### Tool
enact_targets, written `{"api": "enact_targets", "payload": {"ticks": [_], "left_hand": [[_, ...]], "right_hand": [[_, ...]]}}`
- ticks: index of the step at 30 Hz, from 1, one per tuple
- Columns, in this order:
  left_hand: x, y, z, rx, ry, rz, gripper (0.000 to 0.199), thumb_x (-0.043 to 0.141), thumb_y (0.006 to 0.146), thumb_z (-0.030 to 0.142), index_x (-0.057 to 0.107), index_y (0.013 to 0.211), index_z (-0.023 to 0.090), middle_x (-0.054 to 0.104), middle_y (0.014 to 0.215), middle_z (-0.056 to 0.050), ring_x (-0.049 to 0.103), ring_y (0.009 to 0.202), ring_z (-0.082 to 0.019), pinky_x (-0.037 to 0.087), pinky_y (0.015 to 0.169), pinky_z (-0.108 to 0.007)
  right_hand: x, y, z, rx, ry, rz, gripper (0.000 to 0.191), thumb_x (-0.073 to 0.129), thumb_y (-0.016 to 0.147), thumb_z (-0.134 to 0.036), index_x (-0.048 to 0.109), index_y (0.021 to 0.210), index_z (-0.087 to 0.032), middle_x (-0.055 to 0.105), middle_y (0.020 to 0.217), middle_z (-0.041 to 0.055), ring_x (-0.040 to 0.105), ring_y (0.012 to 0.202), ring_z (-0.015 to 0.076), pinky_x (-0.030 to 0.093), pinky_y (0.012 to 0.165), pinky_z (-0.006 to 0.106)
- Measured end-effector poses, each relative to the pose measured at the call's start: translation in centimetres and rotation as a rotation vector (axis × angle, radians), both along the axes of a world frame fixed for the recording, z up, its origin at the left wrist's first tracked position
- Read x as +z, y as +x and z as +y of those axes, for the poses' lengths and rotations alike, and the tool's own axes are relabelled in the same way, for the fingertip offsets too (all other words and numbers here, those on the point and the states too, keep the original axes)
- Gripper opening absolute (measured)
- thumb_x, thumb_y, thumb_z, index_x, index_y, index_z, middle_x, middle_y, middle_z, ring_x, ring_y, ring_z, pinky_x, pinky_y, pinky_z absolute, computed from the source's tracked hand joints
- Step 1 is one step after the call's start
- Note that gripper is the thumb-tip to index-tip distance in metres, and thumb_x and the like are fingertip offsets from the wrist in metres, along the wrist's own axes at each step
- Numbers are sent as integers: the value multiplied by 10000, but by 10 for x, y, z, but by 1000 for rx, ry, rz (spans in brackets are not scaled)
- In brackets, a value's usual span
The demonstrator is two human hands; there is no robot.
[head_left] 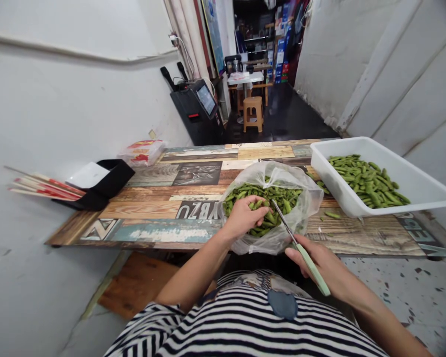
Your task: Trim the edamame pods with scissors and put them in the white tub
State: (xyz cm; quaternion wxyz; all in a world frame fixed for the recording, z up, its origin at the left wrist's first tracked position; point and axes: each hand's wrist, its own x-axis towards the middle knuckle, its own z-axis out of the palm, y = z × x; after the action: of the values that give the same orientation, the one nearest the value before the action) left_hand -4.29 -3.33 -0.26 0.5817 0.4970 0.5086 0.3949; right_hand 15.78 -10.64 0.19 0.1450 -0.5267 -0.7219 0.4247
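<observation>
A clear plastic bag (pixel 312 196) full of green edamame pods (pixel 241 193) lies opened on the table in front of me. Over its near left part, my left hand (pixel 247 215) has its fingers curled in a pinch on an edamame pod. My right hand (pixel 319 260) grips scissors (pixel 306 263) by their pale green handles. Their metal blades point up and left over the pods, with the tips close to my left fingertips. I cannot tell whether the blades touch a pod.
A white plastic tub (pixel 405 201) of edamame pods stands to the right, with a loose pod (pixel 332 215) beside it. At the left are a black holder (pixel 115 178) with chopsticks and a plastic packet (pixel 143 151). The wood-patterned table (pixel 156 210) has its near edge before me.
</observation>
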Motion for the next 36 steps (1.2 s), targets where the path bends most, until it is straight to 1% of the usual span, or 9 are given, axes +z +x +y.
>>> {"api": "enact_targets", "payload": {"ticks": [7, 11, 13, 16, 19, 26, 30, 33, 36], "left_hand": [[2, -2, -3, -41, -4, 92, 366, 722, 664, 421, 654, 837, 106, 481, 397, 59, 329, 342, -28, 210, 382, -173], [4, -2, -4, -95, -64, 113, 331, 713, 681, 408, 650, 805, 107, 477, 388, 54, 314, 333, -26, 191, 368, -171], [3, -2, -2, -97, -103, 72, 310, 710, 687, 383, 643, 812, 107, 468, 393, 55, 323, 340, -28, 183, 363, -165], [0, -1, 1, 10, -121, -96, 292, 719, 672, 343, 600, 822, 123, 473, 439, 58, 381, 379, -36, 182, 360, -148], [-2, 1, 2, 136, -38, -245, 287, 714, 670, 338, 546, 781, 134, 519, 513, 39, 429, 420, -39, 191, 360, -140], [-2, 12, -9, 188, 4, -188, 260, 687, 683, 336, 521, 754, 149, 512, 457, 41, 381, 381, -40, 218, 370, -144], [0, 15, -16, 165, -23, -160, 253, 691, 673, 327, 520, 738, 153, 501, 450, 47, 403, 386, -45, 244, 381, -141], [4, 12, -18, 170, -32, -144, 213, 667, 690, 299, 516, 726, 152, 494, 437, 49, 386, 372, -41, 234, 371, -138], [19, 10, -12, 210, 27, -158, 165, 643, 697, 234, 496, 712, 160, 486, 428, 52, 375, 365, -42, 218, 361, -140]], "right_hand": [[7, -3, -2, 8, -1, 3, 311, 424, 930, -489, 551, 981, -209, 543, 556, -33, 546, 513, 150, 391, 514, 232], [-2, -3, 1, -37, 41, 30, 304, 453, 914, -487, 536, 806, -216, 528, 564, -28, 515, 506, 138, 372, 498, 231], [-8, -4, 3, -77, -14, 63, 332, 455, 903, -515, 504, 760, -220, 480, 510, -47, 476, 443, 125, 352, 452, 226], [-10, -4, 2, -103, -175, 191, 381, 430, 889, -582, 478, 779, -220, 456, 487, -65, 467, 403, 121, 360, 414, 224], [-4, -5, -3, -62, -229, 318, 453, 353, 897, -627, 459, 760, -208, 533, 582, -23, 543, 512, 136, 438, 520, 253], [5, -10, -8, -35, -200, 316, 551, 257, 921, -630, 490, 687, -190, 564, 562, 13, 559, 560, 148, 447, 614, 286], [-4, -12, -5, -109, -252, 364, 498, 337, 909, -622, 462, 674, -201, 517, 516, -30, 530, 465, 119, 446, 502, 247], [-12, -13, -3, -207, -312, 369, 465, 418, 868, -634, 427, 674, -212, 444, 486, -76, 446, 351, 85, 374, 353, 202], [-15, -12, -3, -216, -344, 362, 443, 475, 845, -620, 422, 686, -211, 437, 491, -87, 423, 322, 71, 342, 317, 181]]}}
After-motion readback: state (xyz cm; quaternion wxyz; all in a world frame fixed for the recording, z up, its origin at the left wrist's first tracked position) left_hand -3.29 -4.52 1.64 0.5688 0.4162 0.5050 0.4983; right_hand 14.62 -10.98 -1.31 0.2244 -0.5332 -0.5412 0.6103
